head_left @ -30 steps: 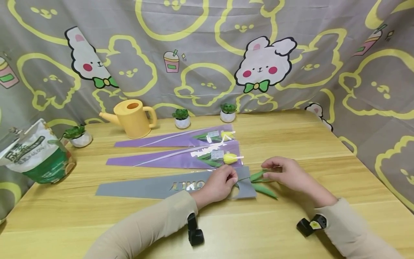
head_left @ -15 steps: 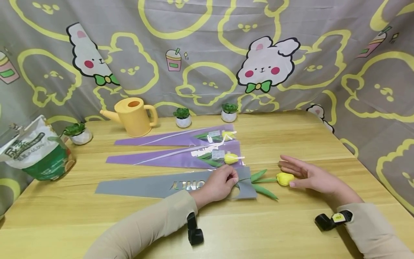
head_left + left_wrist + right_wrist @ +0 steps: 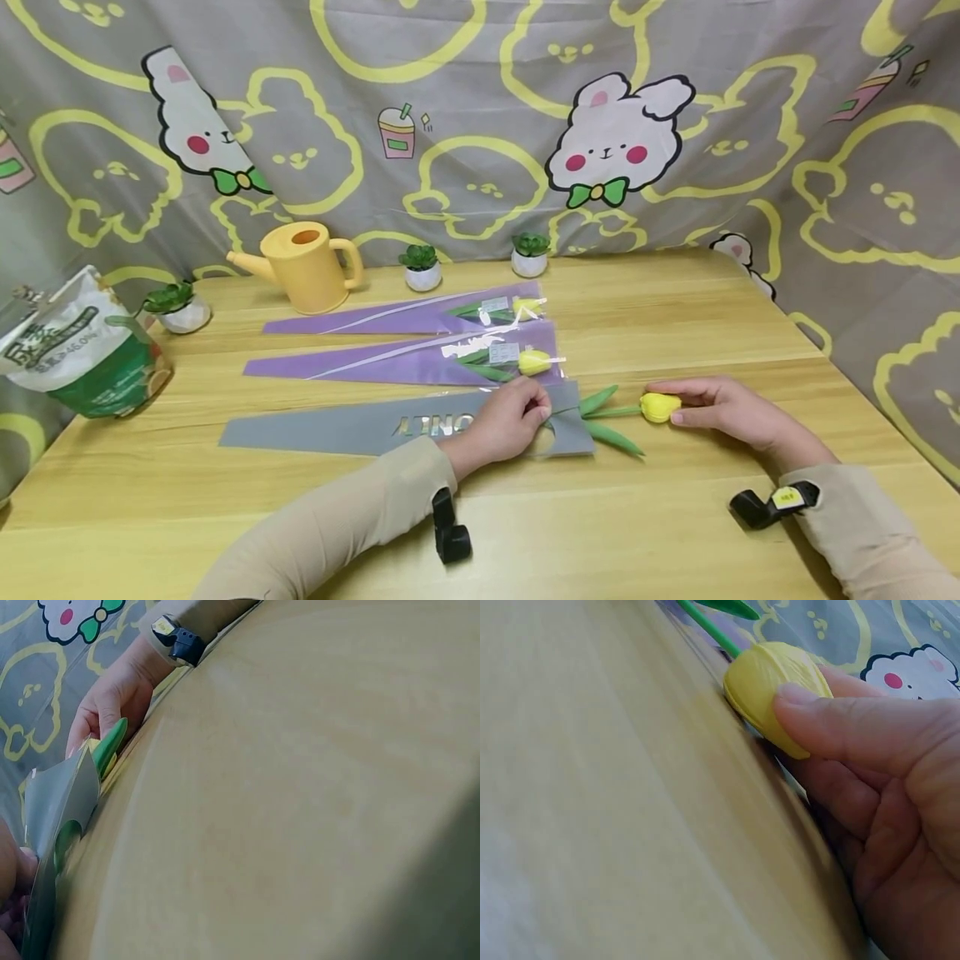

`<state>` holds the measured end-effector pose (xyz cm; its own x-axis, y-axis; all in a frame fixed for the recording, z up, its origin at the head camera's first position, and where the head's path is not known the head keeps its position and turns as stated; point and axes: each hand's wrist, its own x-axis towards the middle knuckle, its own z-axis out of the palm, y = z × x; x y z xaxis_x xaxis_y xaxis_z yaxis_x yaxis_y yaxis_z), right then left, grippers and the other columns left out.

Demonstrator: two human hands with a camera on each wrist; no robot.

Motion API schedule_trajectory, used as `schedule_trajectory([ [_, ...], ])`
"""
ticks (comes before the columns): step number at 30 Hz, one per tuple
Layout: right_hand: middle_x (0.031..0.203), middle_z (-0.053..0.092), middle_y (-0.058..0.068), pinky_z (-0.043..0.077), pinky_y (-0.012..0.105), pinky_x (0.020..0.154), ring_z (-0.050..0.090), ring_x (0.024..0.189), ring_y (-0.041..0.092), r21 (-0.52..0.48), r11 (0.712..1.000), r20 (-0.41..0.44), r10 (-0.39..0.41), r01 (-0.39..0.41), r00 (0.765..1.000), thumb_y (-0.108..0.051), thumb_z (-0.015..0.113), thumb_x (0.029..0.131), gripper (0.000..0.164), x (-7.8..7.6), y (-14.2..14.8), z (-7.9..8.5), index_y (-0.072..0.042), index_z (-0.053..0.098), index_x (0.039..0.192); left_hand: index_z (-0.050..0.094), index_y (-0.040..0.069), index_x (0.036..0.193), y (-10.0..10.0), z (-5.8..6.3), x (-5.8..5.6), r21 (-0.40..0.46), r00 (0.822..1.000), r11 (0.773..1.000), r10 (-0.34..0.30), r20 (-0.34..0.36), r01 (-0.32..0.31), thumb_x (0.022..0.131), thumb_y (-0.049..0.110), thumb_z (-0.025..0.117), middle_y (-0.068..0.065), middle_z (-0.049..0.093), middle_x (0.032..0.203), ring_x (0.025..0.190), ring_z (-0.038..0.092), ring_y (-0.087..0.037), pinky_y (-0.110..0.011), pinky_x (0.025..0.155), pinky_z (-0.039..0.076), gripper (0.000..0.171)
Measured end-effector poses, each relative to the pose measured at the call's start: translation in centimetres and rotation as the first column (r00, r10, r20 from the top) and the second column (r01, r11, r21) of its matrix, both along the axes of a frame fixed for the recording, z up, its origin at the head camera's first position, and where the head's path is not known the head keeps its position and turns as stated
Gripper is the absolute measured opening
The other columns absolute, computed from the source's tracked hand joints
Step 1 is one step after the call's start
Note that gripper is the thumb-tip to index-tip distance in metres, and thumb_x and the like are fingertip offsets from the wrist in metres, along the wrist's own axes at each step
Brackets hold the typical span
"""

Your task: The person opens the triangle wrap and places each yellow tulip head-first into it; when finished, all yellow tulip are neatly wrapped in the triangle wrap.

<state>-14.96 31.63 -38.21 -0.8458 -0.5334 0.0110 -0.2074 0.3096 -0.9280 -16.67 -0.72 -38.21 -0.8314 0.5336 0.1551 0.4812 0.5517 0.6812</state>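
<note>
A grey flower sleeve point(image 3: 300, 429) lies flat on the table, its wide end to the right. My left hand point(image 3: 506, 423) pinches the sleeve near that end; the fingertips are partly hidden. Two green leaves and a stem stick out of the sleeve, ending in a yellow tulip point(image 3: 660, 407). With thumb and fingers, my right hand point(image 3: 731, 414) holds the tulip by its bloom. In the right wrist view the thumb point(image 3: 802, 701) presses on the near side of the yellow petals, with the fingers behind and below.
Two purple sleeves point(image 3: 330, 364), each with a yellow tulip inside, lie beyond the grey one. Farther back stand a yellow watering can point(image 3: 311, 271) and small potted succulents point(image 3: 422, 271). A green-and-white bag point(image 3: 90, 354) stands at the left. A patterned curtain point(image 3: 480, 108) hangs behind the table.
My right hand moved right, off the green leaves to the yellow bloom, opened around it, then closed on it. My left hand has kept its grip on the grey sleeve.
</note>
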Motion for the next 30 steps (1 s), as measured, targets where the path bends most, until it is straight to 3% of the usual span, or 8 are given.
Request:
schedule_trajectory([
  [7,0.107,0.067,-0.009,0.051,0.021,0.074,0.063,0.093,0.005,-0.075,0.993,0.014,-0.088,0.089,0.996,0.001,0.059,0.086,0.035,0.6,-0.8,-0.1,0.006,0.056,0.121,0.053,0.011,0.075,0.0,0.1,0.6,-0.008,0.999,1.000,-0.002,0.050,0.003,0.088,0.005,0.058,0.002,0.048,0.081,0.076,0.044,-0.012,-0.023,0.070,0.038,0.014],
  [13,0.100,0.069,-0.006,0.051,0.020,0.073,0.064,0.090,0.006,-0.146,0.976,-0.009,-0.164,0.161,0.986,0.005,0.059,0.085,0.029,1.2,-1.5,-0.1,0.003,0.061,0.114,0.050,0.011,0.073,0.0,0.4,0.6,-0.024,1.000,0.999,-0.021,0.022,0.022,0.086,0.003,0.057,0.002,0.047,0.080,0.079,0.043,-0.013,-0.024,0.073,0.038,0.017],
  [18,0.095,0.069,-0.008,0.051,0.020,0.070,0.064,0.085,0.005,-0.135,0.962,0.014,-0.240,0.239,0.971,0.001,0.062,0.085,0.028,1.3,-2.3,0.0,-0.007,0.065,0.111,0.050,0.011,0.075,0.0,0.6,0.5,-0.030,0.999,0.999,-0.023,0.022,0.024,0.089,0.004,0.055,0.001,0.047,0.081,0.078,0.044,-0.014,-0.024,0.072,0.038,0.016],
  [30,0.095,0.068,-0.008,0.050,0.020,0.073,0.063,0.087,0.006,-0.128,0.965,0.076,-0.220,0.228,0.973,-0.001,0.062,0.085,0.025,0.8,-5.2,0.4,-0.007,0.064,0.110,0.053,0.010,0.081,0.1,1.2,0.3,-0.048,1.000,0.999,-0.007,-0.029,0.006,0.092,0.006,0.053,0.001,0.051,0.080,0.076,0.047,-0.014,-0.025,0.073,0.042,0.012],
])
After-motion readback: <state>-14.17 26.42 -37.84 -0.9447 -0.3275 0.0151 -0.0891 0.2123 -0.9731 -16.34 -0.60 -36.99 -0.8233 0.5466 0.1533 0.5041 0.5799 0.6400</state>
